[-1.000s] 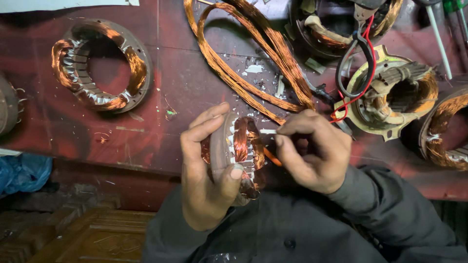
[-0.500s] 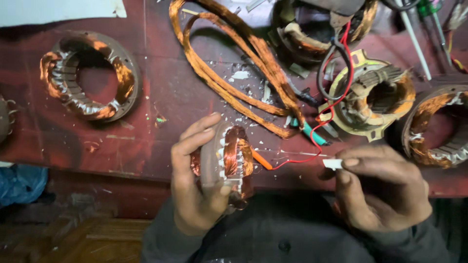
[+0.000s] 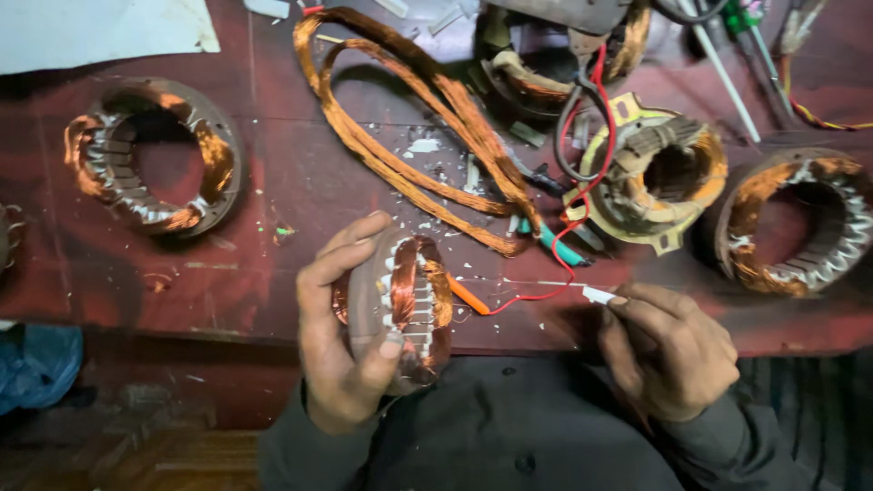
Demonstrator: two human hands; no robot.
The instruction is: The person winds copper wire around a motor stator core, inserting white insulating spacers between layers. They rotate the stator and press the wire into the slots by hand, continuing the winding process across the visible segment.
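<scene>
Over workbench [image 3: 227,273], left hand [image 3: 341,364] fingers clasping stator [image 3: 405,305], right hand [image 3: 673,350] seemingly pinching sleeve [image 3: 598,295]

The stator [image 3: 400,309] in the left hand [image 3: 341,355] is dull grey metal, its slots ribbed, wound with glossy copper wire. From it runs a thin red lead [image 3: 536,295] in smooth plastic sheath, with an orange sleeve near the winding; the right hand [image 3: 673,350] pinches its white tip. The loose coil [image 3: 427,136] is bright bare copper — stranded, shiny. The bench [image 3: 273,209] is worn red-painted wood — scuffed, matt, littered with pale scraps.
</scene>
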